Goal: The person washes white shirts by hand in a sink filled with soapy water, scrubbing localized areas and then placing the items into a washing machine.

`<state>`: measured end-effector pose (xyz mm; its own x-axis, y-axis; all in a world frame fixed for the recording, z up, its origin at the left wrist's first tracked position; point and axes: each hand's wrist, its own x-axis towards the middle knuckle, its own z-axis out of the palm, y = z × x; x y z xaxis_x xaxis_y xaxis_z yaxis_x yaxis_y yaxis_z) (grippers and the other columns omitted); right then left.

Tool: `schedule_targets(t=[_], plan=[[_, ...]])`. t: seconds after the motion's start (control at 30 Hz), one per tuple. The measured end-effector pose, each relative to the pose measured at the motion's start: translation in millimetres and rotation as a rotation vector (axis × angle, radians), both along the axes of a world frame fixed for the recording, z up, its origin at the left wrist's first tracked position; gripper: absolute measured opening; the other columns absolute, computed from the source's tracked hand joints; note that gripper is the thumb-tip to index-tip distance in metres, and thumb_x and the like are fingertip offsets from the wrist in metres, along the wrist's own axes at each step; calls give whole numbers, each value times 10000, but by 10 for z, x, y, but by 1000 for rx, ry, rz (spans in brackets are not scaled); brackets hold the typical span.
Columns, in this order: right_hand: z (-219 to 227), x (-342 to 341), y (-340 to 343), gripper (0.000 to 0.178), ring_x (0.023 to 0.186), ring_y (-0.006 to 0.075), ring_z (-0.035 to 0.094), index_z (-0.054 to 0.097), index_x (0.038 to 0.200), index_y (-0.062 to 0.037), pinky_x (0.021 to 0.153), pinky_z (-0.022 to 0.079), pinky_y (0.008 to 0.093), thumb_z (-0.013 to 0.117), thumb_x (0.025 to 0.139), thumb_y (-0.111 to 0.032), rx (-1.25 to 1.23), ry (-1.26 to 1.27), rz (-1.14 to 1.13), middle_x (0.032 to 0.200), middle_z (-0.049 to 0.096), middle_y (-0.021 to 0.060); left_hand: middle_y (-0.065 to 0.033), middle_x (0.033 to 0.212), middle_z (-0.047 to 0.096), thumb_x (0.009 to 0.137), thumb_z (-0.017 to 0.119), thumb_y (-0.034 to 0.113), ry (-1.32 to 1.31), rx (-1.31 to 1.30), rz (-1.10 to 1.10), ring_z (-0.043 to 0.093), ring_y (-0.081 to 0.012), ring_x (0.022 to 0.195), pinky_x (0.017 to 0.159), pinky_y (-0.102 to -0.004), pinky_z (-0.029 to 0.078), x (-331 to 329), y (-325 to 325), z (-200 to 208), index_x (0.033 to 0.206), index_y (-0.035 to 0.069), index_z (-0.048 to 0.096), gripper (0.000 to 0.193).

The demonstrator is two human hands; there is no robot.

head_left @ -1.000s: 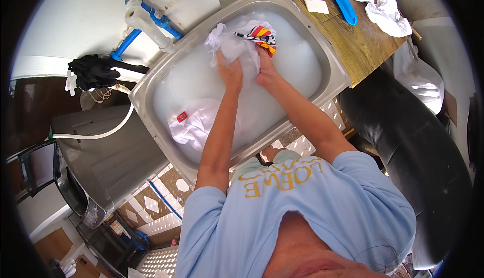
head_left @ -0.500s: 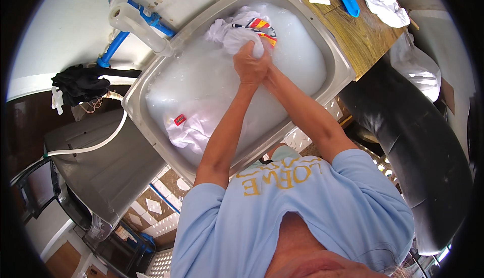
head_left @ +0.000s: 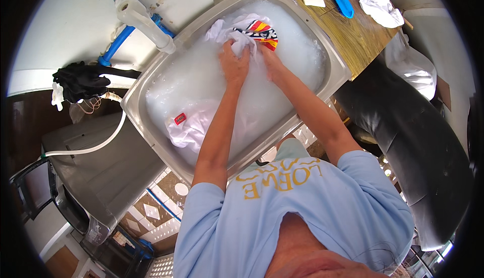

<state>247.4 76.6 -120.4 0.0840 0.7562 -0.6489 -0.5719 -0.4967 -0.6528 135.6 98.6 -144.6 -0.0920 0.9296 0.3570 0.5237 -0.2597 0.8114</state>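
Lying half-sunk in cloudy water (head_left: 179,81), 1 white printed garment (head_left: 252,25) is held toward the far side of the metal sink (head_left: 339,62). Cloth is bunched in the curled fingers of the left hand (head_left: 236,66). The right hand (head_left: 273,65) is placed beside the print; fingertips hidden, grip cannot be told. A 2nd white garment (head_left: 194,133), red-labelled, is seen near-left.

White cloth (head_left: 241,37) with red-yellow-black print (head_left: 263,33), milky-white water (head_left: 186,84), silver-grey sink (head_left: 339,66), brown wood-grained tabletop (head_left: 353,41), light-blue shirt (head_left: 247,222) with gold lettering (head_left: 283,179)

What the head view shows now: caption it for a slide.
Left hand and right hand on a printed white cloth in a sink of cloudy water, a red-tagged cloth to the left.
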Motion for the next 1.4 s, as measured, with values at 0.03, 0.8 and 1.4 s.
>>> schedule_targets(t=[0.03, 0.8, 1.4], plan=[[-58, 8, 54, 448, 1036, 201, 574, 533, 1230, -67, 854, 484, 331, 454, 945, -403, 128, 19, 3, 1142, 589, 69, -148, 954, 626, 722, 748, 337, -67, -51, -5, 614, -317, 844, 761, -388, 479, 124, -60, 78, 1041, 52, 575, 461], [724, 1255, 6, 609, 936, 244, 624, 560, 1207, -30, 780, 504, 368, 646, 810, -485, 225, -982, 1118, 1106, 632, 137, -129, 992, 648, 711, 713, 442, 525, -713, -347, 602, -282, 934, 779, -407, 472, -7, -259, 773, 917, 74, 639, 429], [47, 555, 683, 729, 1174, 333, 511, 391, 1389, -104, 978, 404, 409, 567, 815, -517, 490, -1363, 558, 1152, 603, 206, -233, 1187, 444, 743, 692, 432, 401, -205, 498, 565, -458, 916, 748, -442, 491, 107, 344, 210, 1258, 155, 509, 612]])
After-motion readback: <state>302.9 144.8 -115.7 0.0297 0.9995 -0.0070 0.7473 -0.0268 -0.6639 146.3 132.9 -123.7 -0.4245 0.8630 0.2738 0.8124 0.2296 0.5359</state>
